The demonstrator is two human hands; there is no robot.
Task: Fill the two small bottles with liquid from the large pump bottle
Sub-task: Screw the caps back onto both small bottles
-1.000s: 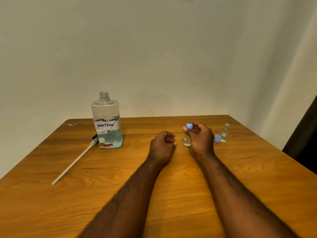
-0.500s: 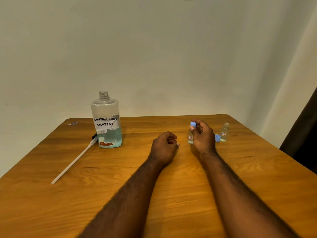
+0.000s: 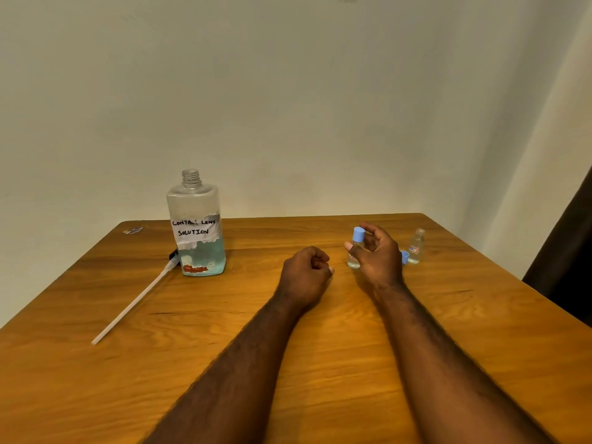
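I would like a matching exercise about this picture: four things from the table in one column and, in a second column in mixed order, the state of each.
Things
1. large bottle
2. pump tube
3. left small bottle
4. right small bottle

States
a. lies flat on the table
b. stands with a blue cap on
c. stands open, a loose cap beside it
d. stands open, bears a handwritten label

Pairs: 1-d, 2-a, 3-b, 4-c

there is one large bottle (image 3: 198, 225), one pump tube (image 3: 134, 302), two small bottles (capped small bottle (image 3: 353, 262), open small bottle (image 3: 415, 248)), two blue caps (fitted cap (image 3: 358, 234), loose cap (image 3: 405, 257)), two hands (left hand (image 3: 304, 274), right hand (image 3: 378, 256)), one table (image 3: 96, 379) and one small scrap (image 3: 133, 231)
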